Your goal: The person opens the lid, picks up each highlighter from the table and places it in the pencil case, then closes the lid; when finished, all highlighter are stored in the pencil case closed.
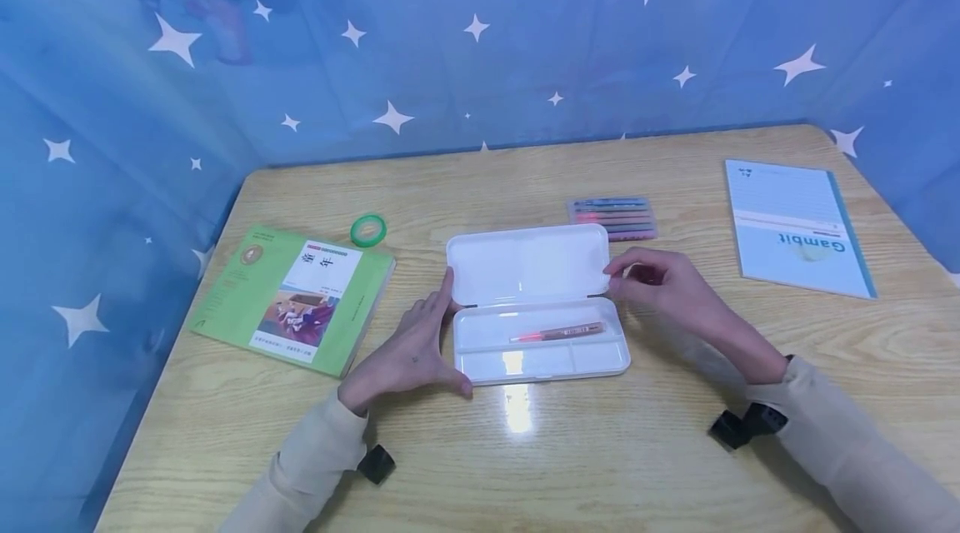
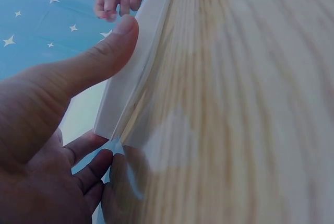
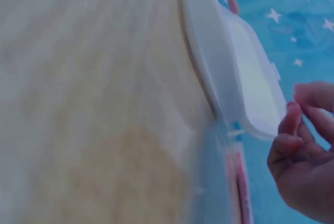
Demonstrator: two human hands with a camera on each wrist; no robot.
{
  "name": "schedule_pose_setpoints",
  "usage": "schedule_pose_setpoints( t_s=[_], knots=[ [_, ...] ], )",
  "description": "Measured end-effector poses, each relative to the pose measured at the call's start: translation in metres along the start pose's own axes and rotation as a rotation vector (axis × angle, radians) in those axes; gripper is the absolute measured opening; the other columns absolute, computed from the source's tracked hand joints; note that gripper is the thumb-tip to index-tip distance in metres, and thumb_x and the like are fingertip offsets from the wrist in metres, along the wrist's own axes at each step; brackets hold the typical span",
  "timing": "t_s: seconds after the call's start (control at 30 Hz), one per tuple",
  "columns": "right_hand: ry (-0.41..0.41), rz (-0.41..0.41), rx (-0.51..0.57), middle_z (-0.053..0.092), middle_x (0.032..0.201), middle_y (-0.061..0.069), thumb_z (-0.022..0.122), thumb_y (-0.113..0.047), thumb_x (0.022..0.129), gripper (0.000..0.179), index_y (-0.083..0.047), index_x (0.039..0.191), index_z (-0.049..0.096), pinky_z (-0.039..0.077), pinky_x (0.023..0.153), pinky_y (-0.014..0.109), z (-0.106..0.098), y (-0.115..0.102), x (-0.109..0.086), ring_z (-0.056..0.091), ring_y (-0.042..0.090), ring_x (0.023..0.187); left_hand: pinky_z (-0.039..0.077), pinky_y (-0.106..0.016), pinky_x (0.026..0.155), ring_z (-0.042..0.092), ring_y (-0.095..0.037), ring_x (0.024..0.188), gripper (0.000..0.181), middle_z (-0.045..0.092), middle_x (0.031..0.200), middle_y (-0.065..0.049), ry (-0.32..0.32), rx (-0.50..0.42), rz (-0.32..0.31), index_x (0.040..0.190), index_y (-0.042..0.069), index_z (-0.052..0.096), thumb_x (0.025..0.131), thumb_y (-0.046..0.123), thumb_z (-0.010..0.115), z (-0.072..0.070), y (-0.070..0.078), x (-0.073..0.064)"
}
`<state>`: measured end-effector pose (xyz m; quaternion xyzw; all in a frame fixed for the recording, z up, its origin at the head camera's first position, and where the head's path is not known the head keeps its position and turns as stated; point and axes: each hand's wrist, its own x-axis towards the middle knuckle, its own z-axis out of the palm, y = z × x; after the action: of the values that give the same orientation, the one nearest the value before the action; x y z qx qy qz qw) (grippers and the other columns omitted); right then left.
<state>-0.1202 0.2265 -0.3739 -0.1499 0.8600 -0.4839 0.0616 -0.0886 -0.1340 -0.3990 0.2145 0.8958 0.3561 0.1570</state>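
A white pencil case [image 1: 540,368] lies with its lid [image 1: 528,266] folded back away from the person. Inside the tray rests a pen [image 1: 562,332] with a brownish barrel and pink tip. My left hand [image 1: 415,347] is spread along the case's left side, thumb near the front corner and fingers by the hinge and lid. In the left wrist view, the thumb [image 2: 107,57] lies beside the case wall. My right hand [image 1: 671,287] pinches at the lid's right edge; the right wrist view shows its thumb and fingertips together right at that edge.
Behind the lid is a clear pack of coloured pens [image 1: 613,219]. On the left lie a green book [image 1: 232,291] and a green tape roll [image 1: 368,230]. A light blue notebook [image 1: 787,225] is at the right. A starry blue curtain [image 1: 450,33] hangs behind the wooden table [image 1: 540,466].
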Motion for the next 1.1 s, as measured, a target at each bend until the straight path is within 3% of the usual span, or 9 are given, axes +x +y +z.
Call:
schedule_pose_setpoints(
  t_s=[0.23,0.47,0.63,0.83,1.0,1.1],
  knots=[
    [0.122,0.104,-0.001,0.062,0.103,0.002,0.062,-0.026,0.092,0.03,-0.004,0.113,0.065,0.048,0.063,0.032,-0.032,0.008,0.012,0.059,0.022,0.078,0.026,-0.039,0.101,0.036,-0.017,0.11,0.152,0.043,0.12,0.006,0.001,-0.005,0.008,0.149,0.016,-0.019,0.049,0.045,0.092,-0.001,0.001,0.001],
    [0.124,0.169,-0.079,0.059,0.112,0.007,0.059,-0.03,0.094,0.037,-0.004,0.121,0.061,0.046,0.058,0.034,-0.065,0.039,0.032,0.056,0.026,0.069,0.027,-0.039,0.1,0.036,-0.017,0.109,0.151,0.043,0.119,0.006,0.0,0.003,0.01,0.149,0.016,-0.018,0.049,0.045,0.092,0.0,0.001,0.0],
    [0.06,0.165,-0.116,0.056,0.119,0.013,0.059,-0.025,0.095,0.034,-0.003,0.121,0.061,0.049,0.059,0.033,-0.068,0.057,0.04,0.06,0.023,0.072,0.028,-0.038,0.099,0.037,-0.016,0.108,0.151,0.044,0.119,0.007,-0.004,-0.008,0.004,0.15,0.015,-0.017,0.049,0.047,0.091,0.002,0.0,-0.001],
    [0.036,0.144,-0.165,0.057,0.119,0.016,0.06,-0.02,0.094,0.027,-0.004,0.116,0.064,0.047,0.055,0.033,-0.065,0.06,0.043,0.059,0.024,0.073,0.026,-0.039,0.101,0.037,-0.016,0.109,0.15,0.043,0.12,0.007,0.001,-0.017,0.012,0.149,0.018,-0.018,0.049,0.046,0.091,0.001,0.0,-0.002],
    [0.028,0.148,-0.212,0.061,0.108,0.017,0.062,-0.014,0.093,0.024,-0.005,0.114,0.065,0.044,0.051,0.03,-0.062,0.06,0.041,0.054,0.022,0.064,0.025,-0.04,0.102,0.036,-0.017,0.111,0.15,0.044,0.121,0.006,-0.005,-0.017,0.009,0.149,0.016,-0.017,0.049,0.047,0.091,0.0,0.0,-0.003],
    [0.014,0.1,-0.248,0.062,0.099,0.015,0.063,-0.012,0.092,0.022,-0.004,0.111,0.066,0.042,0.05,0.029,-0.06,0.059,0.041,0.052,0.021,0.06,0.026,-0.04,0.102,0.036,-0.018,0.111,0.15,0.044,0.122,0.004,0.0,-0.018,0.009,0.15,0.015,-0.016,0.049,0.048,0.091,0.0,0.0,-0.003]
  ],
)
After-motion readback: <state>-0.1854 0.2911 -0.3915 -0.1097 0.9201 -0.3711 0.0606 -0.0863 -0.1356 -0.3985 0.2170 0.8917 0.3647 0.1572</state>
